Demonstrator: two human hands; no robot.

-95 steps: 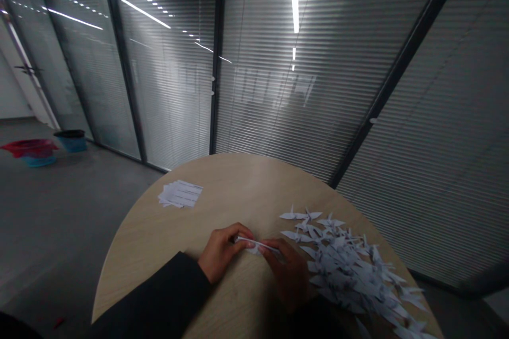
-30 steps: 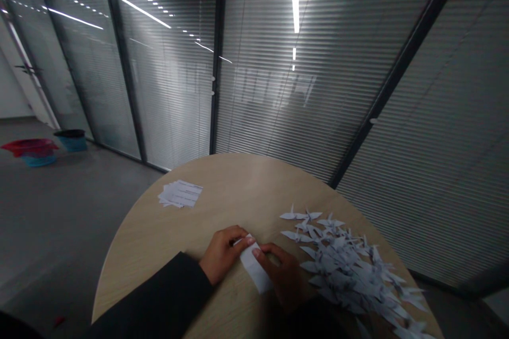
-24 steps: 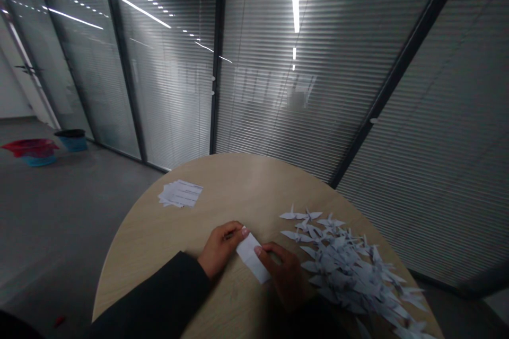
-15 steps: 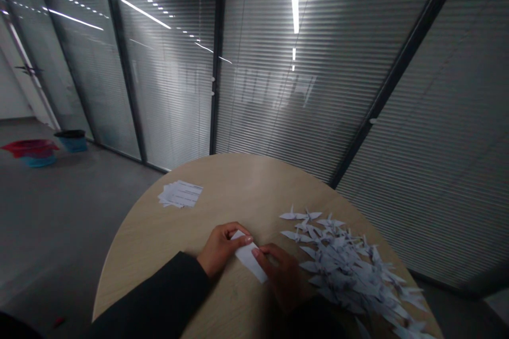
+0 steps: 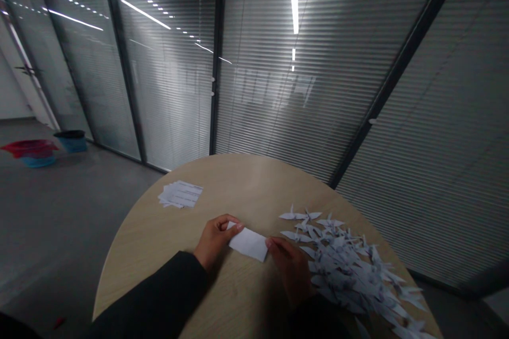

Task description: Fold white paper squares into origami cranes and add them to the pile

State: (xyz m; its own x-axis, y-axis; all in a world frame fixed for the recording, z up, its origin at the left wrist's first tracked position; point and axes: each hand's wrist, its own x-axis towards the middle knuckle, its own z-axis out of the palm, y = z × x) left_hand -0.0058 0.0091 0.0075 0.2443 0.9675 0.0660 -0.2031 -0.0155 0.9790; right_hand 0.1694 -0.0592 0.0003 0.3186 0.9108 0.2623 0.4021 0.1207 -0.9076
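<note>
A folded rectangle of white paper [image 5: 248,244] lies almost level on the round light-wood table [image 5: 238,185], held between my hands. My left hand [image 5: 217,238], in a black sleeve, pinches its left end with the fingertips. My right hand [image 5: 291,271] presses on its right end, with the fingers hiding little of the sheet. Just right of that hand spreads a large heap of white origami cranes [image 5: 344,259], close to my right fingers but apart from them. Up and to the left, a small stack of paper slips [image 5: 180,194] lies out of reach of both hands' current spot.
The table's curved edge runs close around my forearms, with dark floor beyond. Glass partitions with slatted blinds [image 5: 278,90] stand behind it. On the floor at far left are a red basin on a blue tub [image 5: 32,147] and a blue bin [image 5: 72,140].
The paper has swung from a diagonal slant to nearly level. My hands have moved further apart, the left toward the left end and the right toward the right end.
</note>
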